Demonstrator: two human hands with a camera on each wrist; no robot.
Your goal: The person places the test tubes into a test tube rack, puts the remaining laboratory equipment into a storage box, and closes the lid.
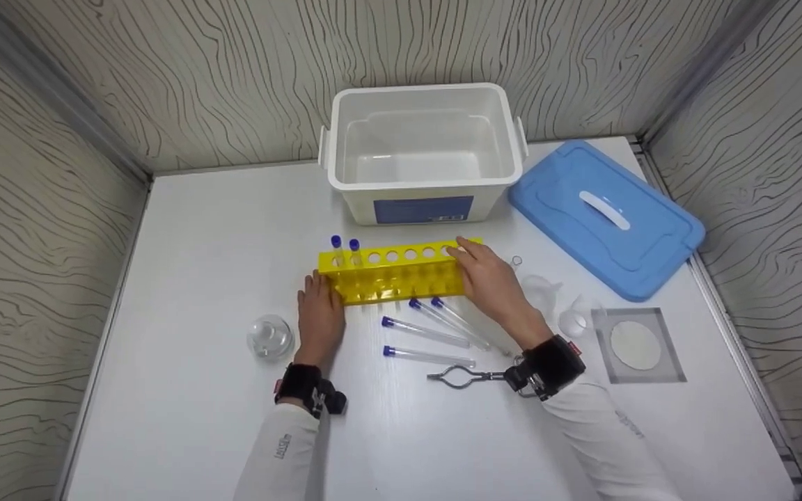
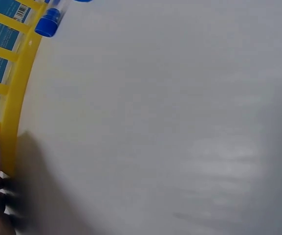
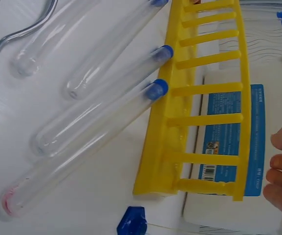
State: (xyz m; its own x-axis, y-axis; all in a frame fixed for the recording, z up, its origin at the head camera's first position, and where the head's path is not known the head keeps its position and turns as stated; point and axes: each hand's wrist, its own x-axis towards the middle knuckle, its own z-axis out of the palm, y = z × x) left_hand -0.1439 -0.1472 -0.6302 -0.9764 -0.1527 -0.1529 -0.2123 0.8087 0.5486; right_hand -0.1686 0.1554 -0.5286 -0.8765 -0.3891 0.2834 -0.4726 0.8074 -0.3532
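Note:
A yellow test tube rack (image 1: 401, 278) stands on the white table in the head view. Two blue-capped test tubes (image 1: 354, 246) sit in the holes at its left end. My left hand (image 1: 321, 316) touches that end with its fingers stretched along the side. At the opposite end, my right hand (image 1: 491, 282) reaches over the top, overlapping the rack in the head view. Its loosely bent fingers (image 3: 277, 181) appear just beside the rack's rail in the right wrist view. Several loose capped test tubes (image 1: 425, 332) lie in front of the rack; one (image 3: 77, 152) has a pinkish end.
Behind the rack is a white bin (image 1: 429, 209), its blue lid (image 1: 561, 209) lying to the right. A metal test tube holder (image 1: 460, 377) is near my right wrist. Clear glassware (image 1: 574, 321) and a wire gauze (image 1: 636, 344) are farther right. A round glass vessel (image 1: 270, 339) stands left.

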